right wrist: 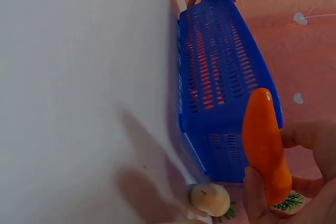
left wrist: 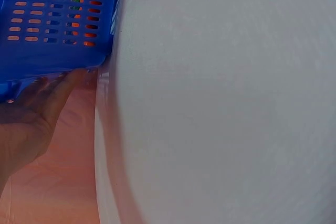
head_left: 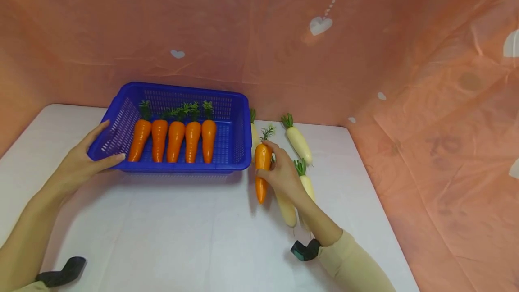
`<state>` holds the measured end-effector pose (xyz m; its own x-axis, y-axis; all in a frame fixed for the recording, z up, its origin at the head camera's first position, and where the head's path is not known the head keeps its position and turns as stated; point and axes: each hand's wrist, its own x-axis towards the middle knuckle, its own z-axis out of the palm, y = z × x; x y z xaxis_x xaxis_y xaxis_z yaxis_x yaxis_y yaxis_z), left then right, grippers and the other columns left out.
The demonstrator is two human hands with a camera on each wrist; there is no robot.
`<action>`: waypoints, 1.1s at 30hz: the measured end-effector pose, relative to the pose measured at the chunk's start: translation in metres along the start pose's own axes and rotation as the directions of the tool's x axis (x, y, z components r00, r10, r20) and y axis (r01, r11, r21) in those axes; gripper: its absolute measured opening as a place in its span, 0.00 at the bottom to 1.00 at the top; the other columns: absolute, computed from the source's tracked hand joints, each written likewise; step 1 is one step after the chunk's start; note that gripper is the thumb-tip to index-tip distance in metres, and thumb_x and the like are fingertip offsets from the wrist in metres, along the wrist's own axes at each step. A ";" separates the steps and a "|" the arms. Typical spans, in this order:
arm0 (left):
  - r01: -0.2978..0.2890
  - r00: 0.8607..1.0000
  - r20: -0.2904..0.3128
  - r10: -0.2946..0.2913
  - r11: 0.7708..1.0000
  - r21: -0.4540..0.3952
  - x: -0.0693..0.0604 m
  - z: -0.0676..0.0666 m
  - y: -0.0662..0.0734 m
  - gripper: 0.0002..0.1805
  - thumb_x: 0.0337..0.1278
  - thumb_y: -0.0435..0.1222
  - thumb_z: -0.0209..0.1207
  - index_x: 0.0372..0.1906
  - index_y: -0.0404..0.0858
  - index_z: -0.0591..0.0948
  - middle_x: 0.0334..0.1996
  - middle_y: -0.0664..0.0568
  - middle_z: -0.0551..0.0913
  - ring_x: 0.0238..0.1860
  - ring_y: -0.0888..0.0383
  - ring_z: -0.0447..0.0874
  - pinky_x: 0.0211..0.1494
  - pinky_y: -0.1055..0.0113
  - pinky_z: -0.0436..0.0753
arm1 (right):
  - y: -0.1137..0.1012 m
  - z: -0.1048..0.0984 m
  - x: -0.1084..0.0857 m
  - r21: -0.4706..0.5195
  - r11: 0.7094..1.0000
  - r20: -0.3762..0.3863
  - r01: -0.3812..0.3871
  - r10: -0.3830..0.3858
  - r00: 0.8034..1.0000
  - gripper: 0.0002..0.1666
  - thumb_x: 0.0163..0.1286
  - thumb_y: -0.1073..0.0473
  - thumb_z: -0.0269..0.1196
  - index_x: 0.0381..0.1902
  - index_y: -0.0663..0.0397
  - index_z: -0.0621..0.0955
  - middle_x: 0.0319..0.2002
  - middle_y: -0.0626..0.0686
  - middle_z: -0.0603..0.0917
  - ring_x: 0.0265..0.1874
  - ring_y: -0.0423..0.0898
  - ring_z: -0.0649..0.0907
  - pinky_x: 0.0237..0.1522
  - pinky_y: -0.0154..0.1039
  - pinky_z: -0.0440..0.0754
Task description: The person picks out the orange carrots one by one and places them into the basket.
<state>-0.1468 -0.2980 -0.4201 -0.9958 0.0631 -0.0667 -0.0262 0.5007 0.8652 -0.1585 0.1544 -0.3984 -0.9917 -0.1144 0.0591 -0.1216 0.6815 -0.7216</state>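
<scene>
My left hand (head_left: pixel 79 161) grips the left end of a blue plastic basket (head_left: pixel 182 168), its thumb over the front corner of the rim. In the left wrist view, fingers press along the outside of the basket wall. Several orange carrots (head_left: pixel 176 141) with green tops lie side by side in the basket. Just right of the basket, my right hand (head_left: pixel 285 175) pinches another carrot (right wrist: pixel 264 142) between thumb and fingers, its tip toward the front and its leafy top toward the back. This carrot is raised above the table, apart from the basket.
Several white radishes (head_left: pixel 298 144) with green stems lie on the white table (head_left: pixel 182 229) right of the basket, some partly hidden by the right hand or the basket rim. An orange sheet (head_left: pixel 227 26) with white hearts hangs behind and beside the table.
</scene>
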 end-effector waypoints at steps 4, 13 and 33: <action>-0.001 1.000 0.001 0.001 1.000 -0.005 0.000 0.000 0.000 0.51 0.67 0.47 0.60 0.79 0.63 0.35 0.78 0.36 0.31 0.74 0.25 0.26 0.65 0.22 0.34 | -0.007 -0.008 0.006 0.031 0.999 0.005 0.014 -0.014 1.000 0.48 0.56 0.62 0.72 0.73 0.37 0.68 0.61 0.54 0.75 0.37 0.51 0.82 0.35 0.38 0.84; -0.001 1.000 -0.003 0.001 1.000 -0.021 0.000 0.000 -0.001 0.51 0.67 0.46 0.60 0.79 0.64 0.36 0.78 0.36 0.31 0.74 0.26 0.26 0.66 0.23 0.33 | -0.017 -0.016 0.029 0.050 0.991 -0.003 0.125 -0.125 0.992 0.47 0.60 0.66 0.67 0.75 0.39 0.65 0.63 0.57 0.72 0.42 0.55 0.82 0.29 0.38 0.86; -0.007 1.000 0.001 0.007 0.999 -0.036 0.000 0.000 0.000 0.51 0.67 0.45 0.60 0.79 0.65 0.36 0.78 0.34 0.30 0.74 0.25 0.26 0.66 0.23 0.35 | -0.063 -0.005 0.089 0.067 0.980 0.112 0.186 -0.192 0.975 0.44 0.66 0.61 0.68 0.76 0.39 0.64 0.38 0.56 0.81 0.18 0.45 0.75 0.20 0.30 0.74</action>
<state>-0.1467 -0.2982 -0.4202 -0.9958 0.0675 -0.0615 -0.0228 0.4690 0.8829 -0.2388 0.1050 -0.3438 -0.9387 -0.3233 0.1195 -0.3007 0.5984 -0.7426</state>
